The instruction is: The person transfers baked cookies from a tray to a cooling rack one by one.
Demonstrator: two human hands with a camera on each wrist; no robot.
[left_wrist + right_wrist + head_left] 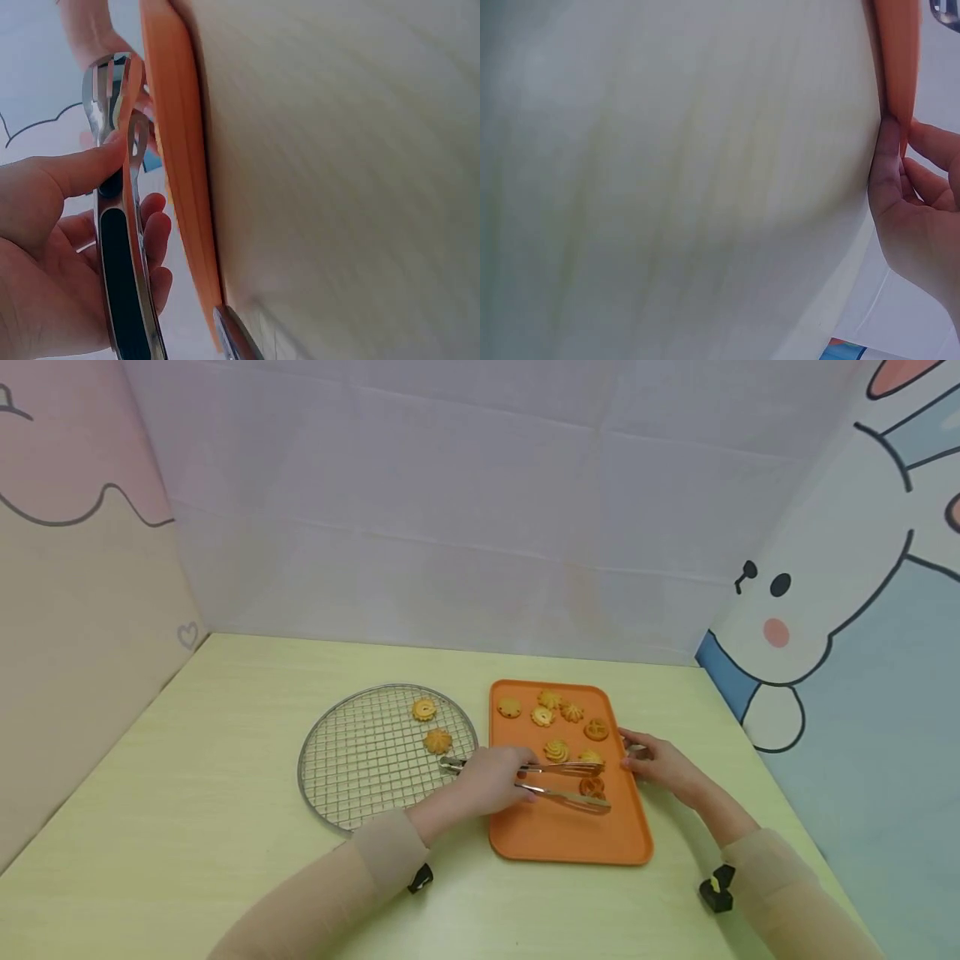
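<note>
- One pair of metal tongs (558, 782) lies across the near half of the orange tray (570, 843), its two tips on either side of a cookie (592, 787) close to the tray's right edge.
- The left hand (491, 779) grips the tongs at the handle end, over the tray's left edge; the left wrist view shows the thumb and curled fingers (154, 225) wrapped round the black-inlaid handle, with the arms a narrow gap apart.
- The right hand (660, 762) rests at the tray's right edge, its fingers (889, 161) lightly curled and pressed against the rim, holding nothing else.
- Eight cookies sit on the tray: the one between the tong tips, two just beyond it, and five in the far half.
- One round wire rack (360, 777) lies just left of the tray, touching or nearly touching it, with two cookies (431, 726) on its side nearest the tray.
- Tray and rack both sit on the pale yellow tabletop (187, 827).
</note>
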